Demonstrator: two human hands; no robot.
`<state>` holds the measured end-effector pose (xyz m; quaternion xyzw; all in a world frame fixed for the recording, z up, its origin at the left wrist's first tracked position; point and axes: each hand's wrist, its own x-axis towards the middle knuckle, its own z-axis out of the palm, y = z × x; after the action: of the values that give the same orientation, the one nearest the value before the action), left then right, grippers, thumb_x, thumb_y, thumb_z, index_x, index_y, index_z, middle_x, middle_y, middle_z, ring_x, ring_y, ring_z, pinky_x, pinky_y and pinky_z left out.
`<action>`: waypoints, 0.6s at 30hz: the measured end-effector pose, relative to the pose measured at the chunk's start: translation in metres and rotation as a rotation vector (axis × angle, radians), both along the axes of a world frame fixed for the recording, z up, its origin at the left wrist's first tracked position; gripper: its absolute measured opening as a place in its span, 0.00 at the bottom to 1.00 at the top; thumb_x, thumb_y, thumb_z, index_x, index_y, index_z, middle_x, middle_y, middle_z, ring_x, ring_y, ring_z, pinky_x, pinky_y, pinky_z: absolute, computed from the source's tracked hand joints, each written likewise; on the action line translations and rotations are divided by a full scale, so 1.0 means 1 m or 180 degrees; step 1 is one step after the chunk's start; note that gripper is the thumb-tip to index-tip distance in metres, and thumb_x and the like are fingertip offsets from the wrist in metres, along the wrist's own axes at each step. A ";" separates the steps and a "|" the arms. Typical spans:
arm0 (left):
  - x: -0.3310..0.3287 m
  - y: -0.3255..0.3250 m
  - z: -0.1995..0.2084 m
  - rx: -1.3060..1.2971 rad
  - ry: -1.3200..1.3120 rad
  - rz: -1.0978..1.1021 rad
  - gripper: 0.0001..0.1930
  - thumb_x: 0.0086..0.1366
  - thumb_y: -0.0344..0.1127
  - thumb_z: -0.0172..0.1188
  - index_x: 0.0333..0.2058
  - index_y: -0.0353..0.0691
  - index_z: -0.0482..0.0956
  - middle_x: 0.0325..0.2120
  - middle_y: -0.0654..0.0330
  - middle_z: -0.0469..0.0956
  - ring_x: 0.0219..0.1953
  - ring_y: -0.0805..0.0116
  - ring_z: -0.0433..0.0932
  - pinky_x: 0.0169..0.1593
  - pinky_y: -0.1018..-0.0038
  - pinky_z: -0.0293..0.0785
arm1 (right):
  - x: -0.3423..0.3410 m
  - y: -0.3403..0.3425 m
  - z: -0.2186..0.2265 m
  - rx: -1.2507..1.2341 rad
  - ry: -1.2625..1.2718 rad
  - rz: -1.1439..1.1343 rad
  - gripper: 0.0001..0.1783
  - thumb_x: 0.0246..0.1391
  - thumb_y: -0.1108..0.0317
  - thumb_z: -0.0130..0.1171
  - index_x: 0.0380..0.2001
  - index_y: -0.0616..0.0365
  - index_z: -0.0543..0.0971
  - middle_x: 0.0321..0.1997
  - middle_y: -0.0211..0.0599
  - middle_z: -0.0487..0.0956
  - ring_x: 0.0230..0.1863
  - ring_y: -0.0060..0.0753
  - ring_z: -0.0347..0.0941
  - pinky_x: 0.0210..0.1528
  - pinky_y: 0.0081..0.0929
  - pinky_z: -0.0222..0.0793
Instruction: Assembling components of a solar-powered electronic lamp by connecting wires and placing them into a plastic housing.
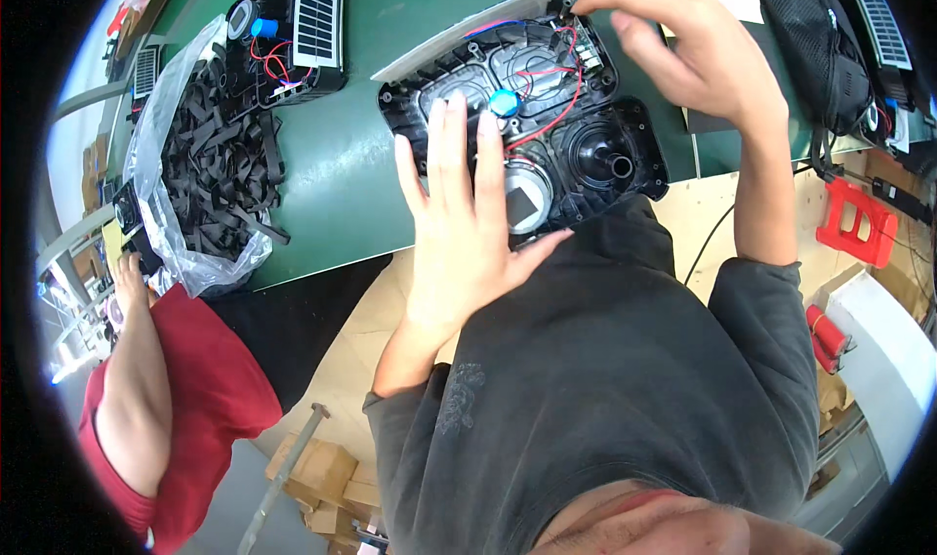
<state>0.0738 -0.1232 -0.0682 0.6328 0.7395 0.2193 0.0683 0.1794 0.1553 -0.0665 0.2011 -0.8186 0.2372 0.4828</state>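
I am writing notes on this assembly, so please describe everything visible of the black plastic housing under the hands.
The black moulded plastic housing lies open side up on the green table, near its front edge. Inside are red wires, a small blue round part, a silver round part and a black funnel-shaped cone. The left hand rests flat on it; the right hand fingers touch its far corner.

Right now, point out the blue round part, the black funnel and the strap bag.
blue round part (503,103), head view, its top face
black funnel (607,162), head view, its sloping wall
strap bag (168,96), head view, clear plastic side
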 end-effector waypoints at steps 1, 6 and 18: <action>-0.006 -0.001 -0.001 -0.0086 0.0123 -0.0038 0.66 0.44 0.55 0.81 0.72 0.29 0.49 0.73 0.33 0.49 0.75 0.34 0.49 0.72 0.31 0.38 | 0.014 -0.016 0.032 -0.0440 -0.1258 -0.0595 0.12 0.54 0.75 0.56 0.41 0.63 0.82 0.50 0.48 0.76 0.52 0.50 0.74 0.55 0.36 0.72; -0.028 0.014 0.003 0.0008 -0.0045 -0.0285 0.67 0.42 0.50 0.82 0.73 0.28 0.48 0.70 0.40 0.58 0.74 0.39 0.55 0.73 0.38 0.41 | 0.068 0.007 0.059 -0.1180 -0.3049 -0.2238 0.13 0.56 0.75 0.57 0.44 0.62 0.82 0.44 0.46 0.79 0.50 0.47 0.77 0.52 0.35 0.74; -0.025 0.078 0.022 0.0950 0.0369 0.0105 0.31 0.53 0.42 0.78 0.55 0.40 0.80 0.52 0.55 0.78 0.55 0.54 0.74 0.58 0.61 0.66 | 0.128 0.057 -0.020 -0.0668 -0.3158 -0.1977 0.15 0.63 0.73 0.63 0.52 0.56 0.77 0.49 0.29 0.75 0.40 0.27 0.68 0.42 0.23 0.67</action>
<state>0.0491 -0.0452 -0.0464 0.6353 0.7117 0.2909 -0.0728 0.3078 0.2127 -0.0863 -0.2316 -0.9392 0.2302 0.1066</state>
